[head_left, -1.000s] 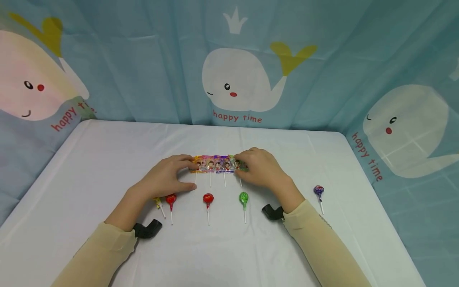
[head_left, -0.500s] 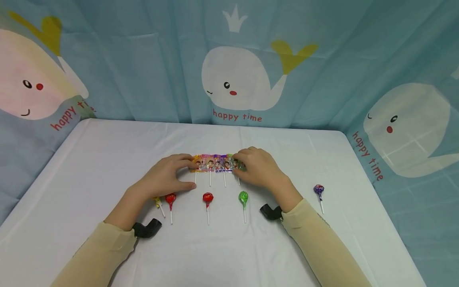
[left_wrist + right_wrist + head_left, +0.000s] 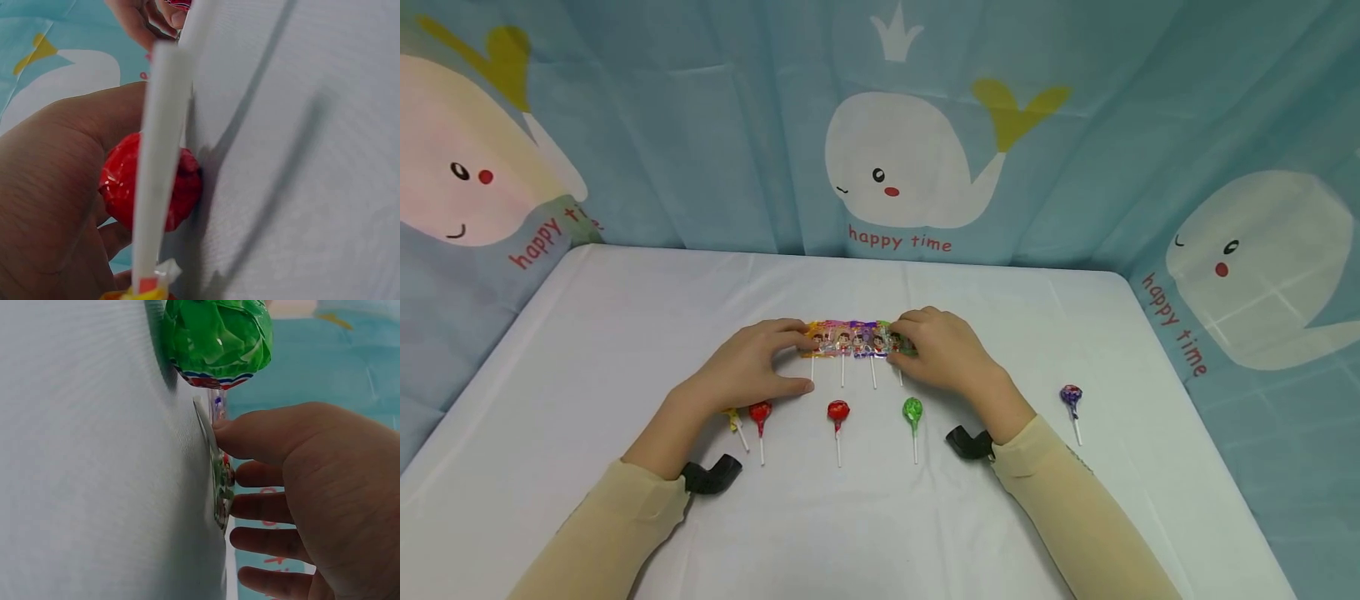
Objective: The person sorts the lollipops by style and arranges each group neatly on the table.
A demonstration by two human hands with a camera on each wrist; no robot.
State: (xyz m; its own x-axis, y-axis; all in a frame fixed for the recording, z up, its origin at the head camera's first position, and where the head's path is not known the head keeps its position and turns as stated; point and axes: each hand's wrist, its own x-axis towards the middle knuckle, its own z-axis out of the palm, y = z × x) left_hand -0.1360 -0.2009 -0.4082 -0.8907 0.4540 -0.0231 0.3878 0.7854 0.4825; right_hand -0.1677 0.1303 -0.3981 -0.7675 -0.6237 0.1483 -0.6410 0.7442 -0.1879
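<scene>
In the head view, a row of flat-wrapped lollipops [image 3: 844, 340] with cartoon prints lies side by side, sticks toward the person. My left hand [image 3: 748, 362] rests at the row's left end, fingertips on the orange-wrapped one and thumb stretched out near its stick. At the right end my right hand [image 3: 943, 348] touches the green flat lollipop [image 3: 222, 487], thumb at its near side and fairly straight fingers on its top. Under the left hand sit a round red lollipop [image 3: 184, 187] and a partly hidden yellow lollipop [image 3: 734, 421].
Nearer the person, another red lollipop [image 3: 838, 410] and a round green lollipop [image 3: 912, 409] lie on the white tablecloth [image 3: 850, 533]. A purple lollipop [image 3: 1071, 396] lies apart at the right. A blue whale-print curtain [image 3: 715, 150] hangs behind and beside the table.
My right hand has shifted slightly left, and the green flat lollipop has slid with it closer to the row. The left hand keeps its place; the head view tilts slightly.
</scene>
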